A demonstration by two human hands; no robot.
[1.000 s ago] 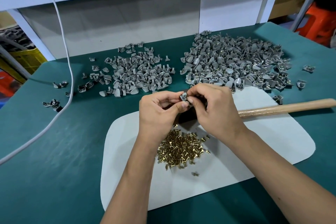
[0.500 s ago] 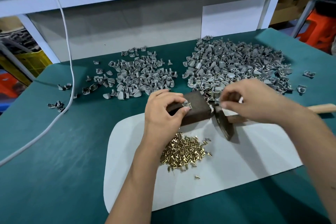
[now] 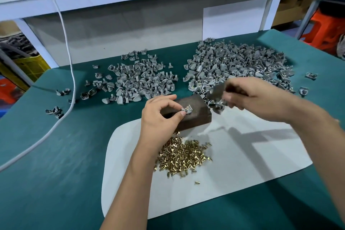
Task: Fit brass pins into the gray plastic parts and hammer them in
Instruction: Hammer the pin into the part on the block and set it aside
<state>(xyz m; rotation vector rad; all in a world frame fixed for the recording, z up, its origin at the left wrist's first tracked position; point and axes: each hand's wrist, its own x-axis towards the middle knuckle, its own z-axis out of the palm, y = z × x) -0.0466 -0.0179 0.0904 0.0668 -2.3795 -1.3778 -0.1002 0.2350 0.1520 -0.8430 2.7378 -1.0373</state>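
1. Left hand (image 3: 160,117) pinches a small gray plastic part (image 3: 187,110) between thumb and forefinger, pressing it down on top of a dark brown block (image 3: 194,115). A glint of brass shows on the part, right at the fingertips.
2. Right hand (image 3: 250,97) is curled around a hammer (image 3: 217,91), raised above the block's far right corner. The metal head is a gray blur, its shape hard to read; the handle is hidden inside the fist.
3. The block is rectangular, matte, with worn edges. It sits at the far edge of a white mat (image 3: 242,164), a smooth flat sheet with rounded corners.
4. Just beside the block, on the near side, lies a heap of brass pins (image 3: 183,157): short, shiny, with flat heads, piled loosely on the mat. One stray pin (image 3: 197,182) lies apart from the heap, nearer the viewer.
5. The mat rests on a dark green table surface (image 3: 56,155), dull and slightly grained.
6. Beyond the left hand, a loose pile of gray parts (image 3: 143,82), curved and shell-like, spreads over the green. To its right, a larger pile (image 3: 240,63), with brass flecks showing among the pieces.
7. A few scattered gray parts (image 3: 55,111) sit at the far left. A white cable (image 3: 71,73) drapes down across them and runs off the left edge.
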